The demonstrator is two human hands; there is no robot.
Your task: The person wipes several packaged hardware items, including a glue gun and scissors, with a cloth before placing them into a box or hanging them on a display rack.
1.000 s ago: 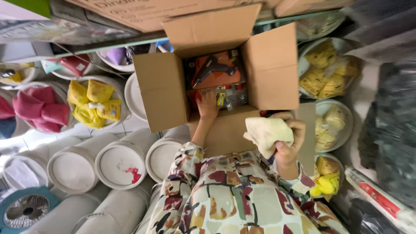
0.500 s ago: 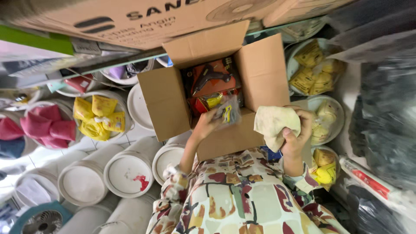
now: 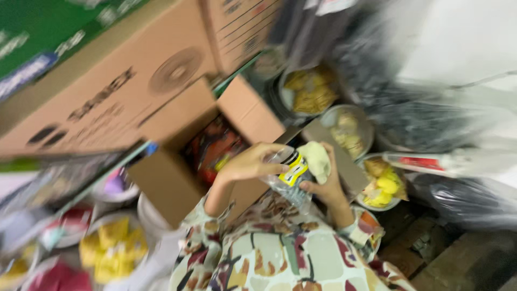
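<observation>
My left hand (image 3: 249, 163) grips the top of a clear plastic packet with a yellow and black label (image 3: 291, 173), just in front of an open cardboard box (image 3: 171, 186). Orange and red packets (image 3: 215, 151) fill the box. My right hand (image 3: 325, 188) holds a pale cream cloth (image 3: 314, 158), and its fingers touch the packet's lower edge. Both hands meet at the packet, over my patterned sleeves. The view is blurred.
Big cardboard cartons (image 3: 107, 91) are stacked behind the box. Round tubs of yellow snacks (image 3: 309, 94) and bowls (image 3: 379, 183) sit to the right, next to dark plastic bags (image 3: 431, 124). More tubs with yellow (image 3: 113, 248) and red items lie at the lower left.
My left hand has come out of the box with the clear packet and brought it to my right hand. The view has swung and tilted, with heavy blur.
</observation>
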